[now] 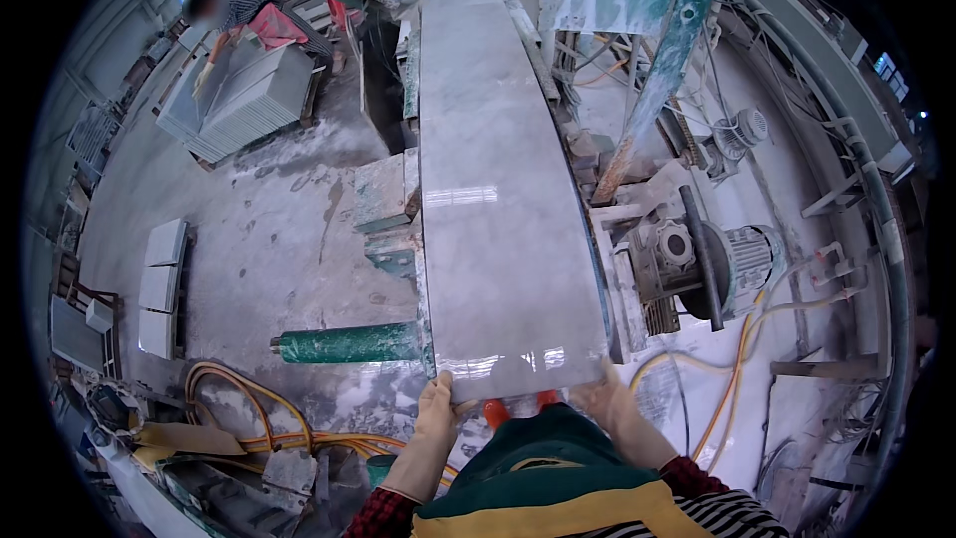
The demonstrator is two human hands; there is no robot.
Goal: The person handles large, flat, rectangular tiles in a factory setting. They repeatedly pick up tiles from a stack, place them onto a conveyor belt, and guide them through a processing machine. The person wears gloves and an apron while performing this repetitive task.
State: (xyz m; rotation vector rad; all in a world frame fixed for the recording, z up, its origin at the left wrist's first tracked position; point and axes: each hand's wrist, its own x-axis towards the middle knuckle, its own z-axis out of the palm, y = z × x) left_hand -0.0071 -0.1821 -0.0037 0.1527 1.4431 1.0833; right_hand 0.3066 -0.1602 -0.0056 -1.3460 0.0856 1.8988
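At the near end of the machine bed, the long grey stone slab [498, 189] lies flat, running far. Your left hand [436, 406] and right hand [609, 397] each grip its near edge. A green roller [349, 344] juts left; an electric motor [732, 264] sits right.

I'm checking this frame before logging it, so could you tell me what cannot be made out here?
- Left hand fingertips: head view, curled under the long grey stone slab.
- Right hand palm: hidden under the slab's near edge.
- Slab's far end: too small and bent by the fisheye rim.
- Support beneath: covered by the slab.
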